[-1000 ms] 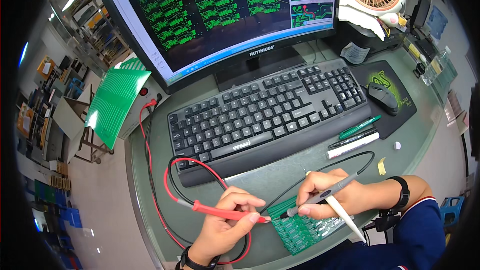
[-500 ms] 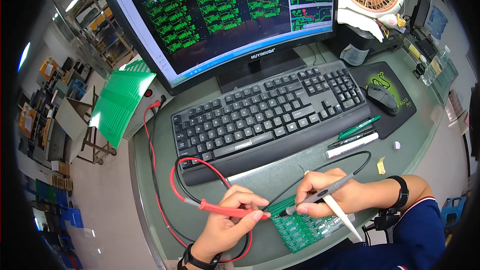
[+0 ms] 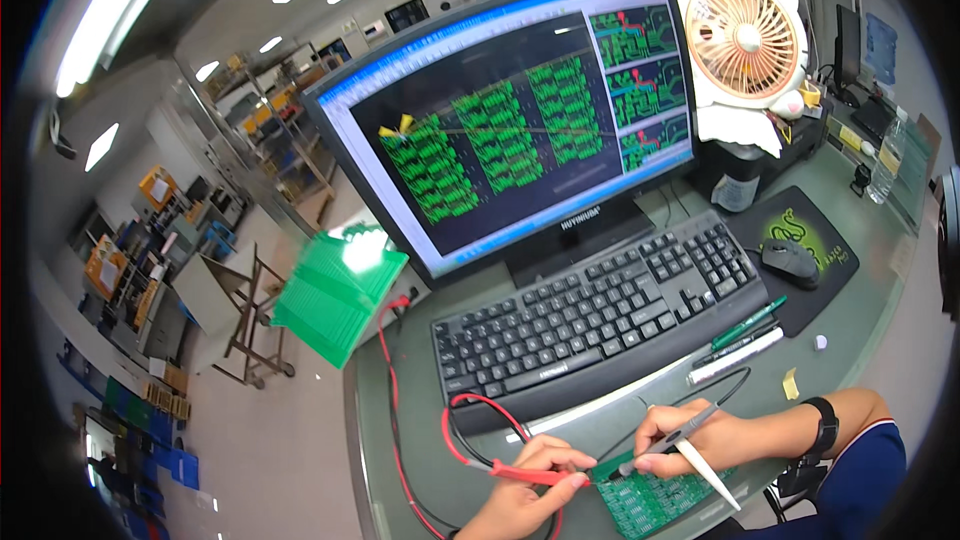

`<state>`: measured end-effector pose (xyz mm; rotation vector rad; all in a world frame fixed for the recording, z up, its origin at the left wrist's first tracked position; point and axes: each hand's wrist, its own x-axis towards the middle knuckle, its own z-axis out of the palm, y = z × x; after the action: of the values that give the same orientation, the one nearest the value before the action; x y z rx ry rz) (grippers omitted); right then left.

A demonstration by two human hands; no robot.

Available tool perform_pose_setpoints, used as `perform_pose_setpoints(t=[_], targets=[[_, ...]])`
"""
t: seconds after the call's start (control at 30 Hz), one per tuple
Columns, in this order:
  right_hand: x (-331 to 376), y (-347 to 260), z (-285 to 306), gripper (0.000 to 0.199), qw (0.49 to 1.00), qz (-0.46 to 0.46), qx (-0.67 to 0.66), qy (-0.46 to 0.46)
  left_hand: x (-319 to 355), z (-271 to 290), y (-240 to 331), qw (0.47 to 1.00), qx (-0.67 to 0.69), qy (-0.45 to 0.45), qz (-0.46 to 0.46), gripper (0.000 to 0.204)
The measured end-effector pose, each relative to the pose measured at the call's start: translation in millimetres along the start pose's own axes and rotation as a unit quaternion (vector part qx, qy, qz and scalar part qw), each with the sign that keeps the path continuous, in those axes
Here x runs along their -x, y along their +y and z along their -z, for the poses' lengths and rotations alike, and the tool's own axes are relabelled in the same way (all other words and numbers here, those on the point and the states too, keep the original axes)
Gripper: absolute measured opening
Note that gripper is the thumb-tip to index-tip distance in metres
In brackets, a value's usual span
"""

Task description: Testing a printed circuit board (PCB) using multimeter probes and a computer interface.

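Observation:
A green circuit board (image 3: 655, 508) lies on the desk near the lower edge, crowded with small parts. My left hand (image 3: 520, 502) pinches a red test probe (image 3: 530, 474) between thumb and fingers, its tip at the board's upper left corner. My right hand (image 3: 700, 440) grips a grey and black test probe (image 3: 688, 427) like a pen; its dark tip is at the board close to the red one. A white pen-like stick (image 3: 708, 475) is also tucked in the right hand and slants down over the board. Whether the tips touch the board is too small to tell.
Beyond my hands stand a black keyboard (image 3: 610, 325) and a monitor (image 3: 500, 130) with a green circuit layout. To the right are pens (image 3: 740, 355), a mouse (image 3: 790, 262) and a fan (image 3: 745, 40). A large green panel (image 3: 340, 290) and red cable (image 3: 390, 370) are at the left.
The view has tilted upward, so the desk and hands sit lower and further right. Both hands keep their probes at the board's upper left corner.

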<state>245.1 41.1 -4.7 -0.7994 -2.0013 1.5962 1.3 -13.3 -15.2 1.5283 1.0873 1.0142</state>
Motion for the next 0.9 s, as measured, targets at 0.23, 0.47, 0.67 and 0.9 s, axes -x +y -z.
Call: perform_pose_setpoints(t=[0.23,0.47,0.67,0.9], targets=[[-2.5,-4.0,3.0,0.026,1.000,-0.018,0.011,-0.005,-3.7,3.3,-0.7,1.000,-0.010,-0.001,0.004,0.015],[0.0,-2.4,1.7,0.027,1.000,-0.019,0.013,-0.001,-3.5,2.5,-2.4,1.000,-0.003,0.004,0.004,0.015],[4.0,-1.4,-2.2,0.026,1.000,-0.010,0.014,0.000,4.6,0.0,-9.6,1.000,0.019,0.005,0.012,0.010],[-4.4,-3.9,2.6,0.021,1.000,0.008,0.023,0.019,-10.2,9.7,-5.0,0.999,-0.011,-0.034,-0.039,0.009]])
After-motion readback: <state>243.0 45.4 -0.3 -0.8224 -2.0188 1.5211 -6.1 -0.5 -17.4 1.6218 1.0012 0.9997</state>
